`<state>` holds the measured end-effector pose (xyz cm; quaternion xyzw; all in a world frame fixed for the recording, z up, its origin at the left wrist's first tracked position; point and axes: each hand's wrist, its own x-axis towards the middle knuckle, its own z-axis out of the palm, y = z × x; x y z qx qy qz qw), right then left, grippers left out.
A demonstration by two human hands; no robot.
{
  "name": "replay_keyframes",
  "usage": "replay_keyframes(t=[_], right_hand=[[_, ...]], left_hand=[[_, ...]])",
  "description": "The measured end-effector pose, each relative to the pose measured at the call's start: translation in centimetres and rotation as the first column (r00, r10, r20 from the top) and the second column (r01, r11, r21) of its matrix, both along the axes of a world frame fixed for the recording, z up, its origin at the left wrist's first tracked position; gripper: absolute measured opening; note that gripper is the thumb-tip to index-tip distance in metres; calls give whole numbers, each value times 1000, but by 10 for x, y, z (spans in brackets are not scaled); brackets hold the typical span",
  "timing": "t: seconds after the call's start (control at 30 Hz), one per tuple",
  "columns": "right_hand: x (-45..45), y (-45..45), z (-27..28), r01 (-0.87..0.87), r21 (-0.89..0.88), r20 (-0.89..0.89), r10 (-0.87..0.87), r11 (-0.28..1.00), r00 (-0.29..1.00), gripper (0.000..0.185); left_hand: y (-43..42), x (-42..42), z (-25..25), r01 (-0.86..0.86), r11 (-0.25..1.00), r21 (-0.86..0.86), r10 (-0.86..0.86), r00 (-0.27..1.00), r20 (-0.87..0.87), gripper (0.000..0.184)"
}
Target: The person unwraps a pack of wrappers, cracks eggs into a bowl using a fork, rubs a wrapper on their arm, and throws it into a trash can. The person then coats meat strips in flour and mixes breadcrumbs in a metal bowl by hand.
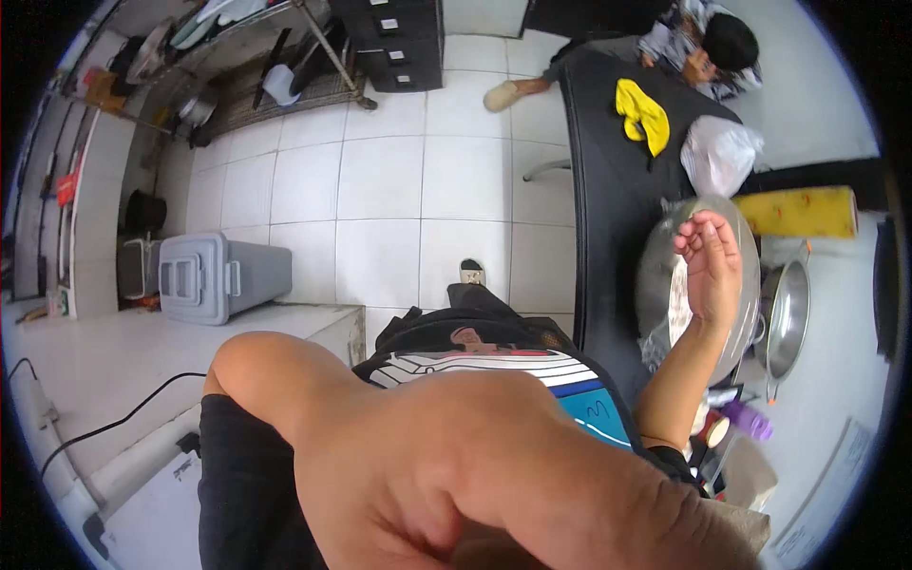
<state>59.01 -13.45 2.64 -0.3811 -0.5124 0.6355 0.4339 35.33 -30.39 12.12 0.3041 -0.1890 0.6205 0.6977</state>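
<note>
In the head view, the right hand (712, 261) is at the frame's right, fingers loosely curled, palm showing and no object visible in it, overlapping a round, plastic-covered dish (655, 271) on the black desk (608, 204); contact I can't tell. The left arm (456, 446) fills the bottom, its grip too unclear to judge. I'd keep the fingers light, so the plastic doesn't snag. Counting: one dish, one yellow cloth (642, 116), one white bag (719, 157), one steel basin (788, 323).
</note>
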Motion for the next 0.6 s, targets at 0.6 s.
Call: replay_keyframes(t=[0.6], right_hand=[[-151, 159, -9, -343, -6, 21, 343, 939, 939, 17]], left_hand=[[84, -84, -9, -377, 926, -33, 378, 921, 96, 28]])
